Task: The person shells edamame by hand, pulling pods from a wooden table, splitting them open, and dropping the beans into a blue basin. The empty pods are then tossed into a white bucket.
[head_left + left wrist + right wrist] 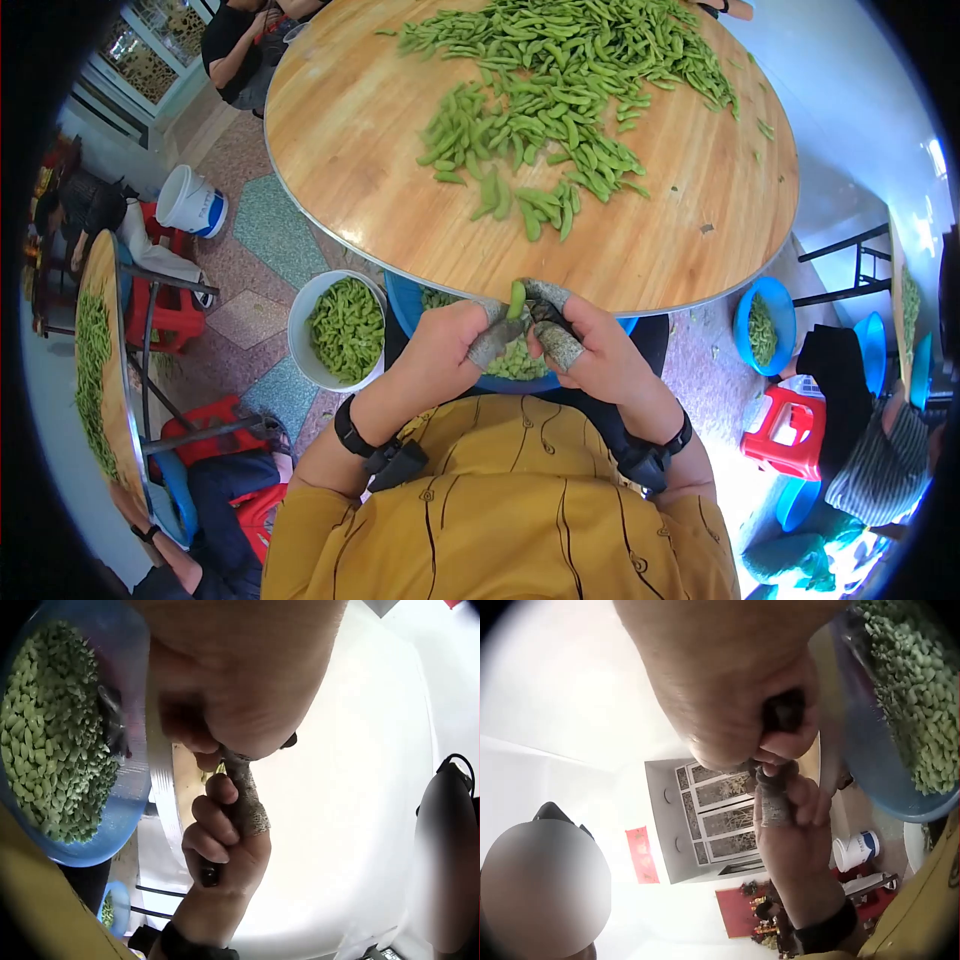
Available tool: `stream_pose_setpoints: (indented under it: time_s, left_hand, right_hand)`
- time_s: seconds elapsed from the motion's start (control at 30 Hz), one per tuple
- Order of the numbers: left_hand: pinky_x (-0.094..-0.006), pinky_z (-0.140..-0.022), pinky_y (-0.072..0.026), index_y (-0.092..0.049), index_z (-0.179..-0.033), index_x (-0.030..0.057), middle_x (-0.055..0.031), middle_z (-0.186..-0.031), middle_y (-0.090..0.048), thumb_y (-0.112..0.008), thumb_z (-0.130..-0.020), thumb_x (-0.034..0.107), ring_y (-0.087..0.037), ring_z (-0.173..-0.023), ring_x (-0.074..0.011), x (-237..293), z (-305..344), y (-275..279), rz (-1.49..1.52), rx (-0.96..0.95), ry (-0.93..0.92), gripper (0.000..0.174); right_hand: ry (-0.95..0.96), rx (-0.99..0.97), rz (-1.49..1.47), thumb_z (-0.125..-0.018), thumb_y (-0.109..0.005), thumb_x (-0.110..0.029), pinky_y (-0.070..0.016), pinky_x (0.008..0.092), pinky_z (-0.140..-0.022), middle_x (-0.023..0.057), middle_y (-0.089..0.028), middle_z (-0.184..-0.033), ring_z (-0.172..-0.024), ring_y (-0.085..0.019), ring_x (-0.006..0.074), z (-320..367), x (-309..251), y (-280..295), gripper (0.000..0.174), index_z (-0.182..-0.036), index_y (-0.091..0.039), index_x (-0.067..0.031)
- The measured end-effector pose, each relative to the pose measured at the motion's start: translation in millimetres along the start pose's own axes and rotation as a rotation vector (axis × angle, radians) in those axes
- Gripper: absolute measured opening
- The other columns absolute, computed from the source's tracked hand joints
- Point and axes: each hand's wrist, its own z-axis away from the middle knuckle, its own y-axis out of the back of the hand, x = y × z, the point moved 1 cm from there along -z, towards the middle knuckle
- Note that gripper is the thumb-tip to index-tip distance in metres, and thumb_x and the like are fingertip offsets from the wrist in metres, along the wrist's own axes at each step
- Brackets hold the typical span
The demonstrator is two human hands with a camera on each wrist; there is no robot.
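Note:
A green soybean pod (517, 299) stands upright between the fingertips of both hands, in front of the table edge. My left hand (452, 340) pinches it from one side and my right hand (592, 348) from the other. Grey speckled wraps cover the thumbs and some fingers. Something dark (210, 874) shows within the curled fingers of the right hand, its kind unclear. Below the hands, a blue basin (402, 298) holds shelled green beans (45, 742). In both wrist views the hands meet close together, and the pod is mostly hidden.
A round wooden table (350, 150) carries a large heap of soybean pods (570, 90). Left of the basin stands a white bucket (297, 345) of pods. Another white bucket (190, 205), red stools (785, 432) and other people sit around, with a second table (118, 340) at left.

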Motion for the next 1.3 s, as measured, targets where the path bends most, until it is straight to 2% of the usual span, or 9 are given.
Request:
stream_pose_setpoints:
  time_s: [0.17,0.27,0.33,0.47,0.67,0.8,0.87,0.97,1.3]
  left_hand:
    - [-0.0302,-0.057,-0.0455,-0.060,-0.092,0.0010,-0.0093,-0.070,-0.057,-0.052,-0.089,0.007,-0.058,-0.060,-0.0195,-11,9,-7,-0.335,0.122,-0.300,0.011]
    - [-0.0348,-0.058,-0.0457,-0.057,-0.096,0.0022,-0.0120,-0.071,-0.058,-0.059,-0.086,0.010,-0.056,-0.064,-0.0311,-17,16,-5,0.080,-0.075,-0.109,0.012]
    - [-0.0312,-0.055,-0.0453,-0.058,-0.098,0.0030,-0.0046,-0.071,-0.058,-0.059,-0.089,0.011,-0.057,-0.061,-0.0201,-28,23,-13,1.112,-0.301,0.317,0.012]
    - [-0.0298,-0.053,-0.0453,-0.059,-0.097,0.0022,-0.0025,-0.070,-0.058,-0.064,-0.086,0.014,-0.056,-0.060,-0.0149,-20,17,-23,0.862,-0.089,0.302,0.017]
    - [-0.0318,-0.054,-0.0478,-0.059,-0.093,0.0005,-0.0049,-0.071,-0.060,-0.069,-0.083,0.017,-0.059,-0.060,-0.0150,-15,11,-15,-0.524,0.223,-0.258,0.021]
    - [-0.0298,-0.054,-0.0464,-0.058,-0.090,0.0010,-0.0021,-0.068,-0.057,-0.064,-0.088,0.017,-0.057,-0.060,-0.0136,-8,9,-15,-0.506,0.321,-0.401,0.017]
    - [-0.0279,-0.054,-0.0448,-0.057,-0.087,0.0012,0.0001,-0.069,-0.055,-0.057,-0.092,0.014,-0.054,-0.059,-0.0134,6,10,-13,0.646,-0.001,0.325,0.013]
    - [-0.0252,-0.057,-0.0443,-0.057,-0.089,0.0019,0.0001,-0.076,-0.058,-0.052,-0.094,0.012,-0.054,-0.062,-0.0110,-9,9,-10,1.352,-0.192,0.430,0.012]
    - [-0.0256,-0.057,-0.0413,-0.057,-0.094,0.0023,-0.0033,-0.075,-0.057,-0.043,-0.089,0.005,-0.052,-0.064,-0.0112,-1,10,-8,0.108,-0.157,-0.001,0.015]
  right_hand:
    - [-0.183,-0.110,-0.188,-0.086,-0.046,0.000,-0.0336,0.0180,-0.045,-0.0021,-0.053,-0.078,-0.052,-0.042,0.0047,-2,9,-5,0.040,-0.125,-0.049,-0.0091]
    - [-0.385,-0.147,-0.538,-0.088,-0.047,-0.001,-0.0247,0.0171,-0.039,-0.0023,-0.051,-0.075,-0.047,-0.035,0.0031,4,10,-8,0.035,-0.121,-0.051,-0.0110]
    - [-0.364,-0.321,-0.997,-0.090,-0.046,-0.003,-0.0226,0.0164,-0.040,-0.0016,-0.051,-0.074,-0.047,-0.033,0.0026,10,18,-8,0.032,-0.120,-0.052,-0.0121]
    - [-0.382,-0.262,-0.988,-0.091,-0.044,-0.004,-0.0229,0.0166,-0.042,-0.0012,-0.050,-0.074,-0.048,-0.032,0.0025,12,17,-8,0.030,-0.119,-0.052,-0.0121]
    - [-0.212,0.001,-0.366,-0.090,-0.047,-0.004,-0.0326,0.0189,-0.044,-0.0009,-0.052,-0.079,-0.052,-0.040,0.0043,12,14,-23,0.021,-0.109,-0.051,-0.0105]
    - [-0.134,0.018,-0.293,-0.091,-0.048,-0.007,-0.0356,0.0200,-0.045,-0.0019,-0.052,-0.077,-0.053,-0.042,0.0052,10,12,-20,0.017,-0.108,-0.051,-0.0090]
    - [-0.136,0.023,-0.270,-0.092,-0.048,-0.008,-0.0354,0.0199,-0.045,-0.0023,-0.052,-0.076,-0.052,-0.042,0.0050,10,12,-12,0.017,-0.109,-0.051,-0.0089]
    - [-0.223,-0.060,-0.510,-0.093,-0.050,-0.010,-0.0393,0.0221,-0.047,-0.0031,-0.052,-0.073,-0.055,-0.046,0.0063,8,17,-4,0.018,-0.111,-0.053,-0.0066]
    - [0.386,0.212,0.784,-0.074,-0.071,-0.019,-0.0487,0.0363,-0.063,0.0131,-0.061,-0.079,-0.072,-0.060,0.0293,-4,11,-4,0.032,-0.100,-0.060,-0.0037]
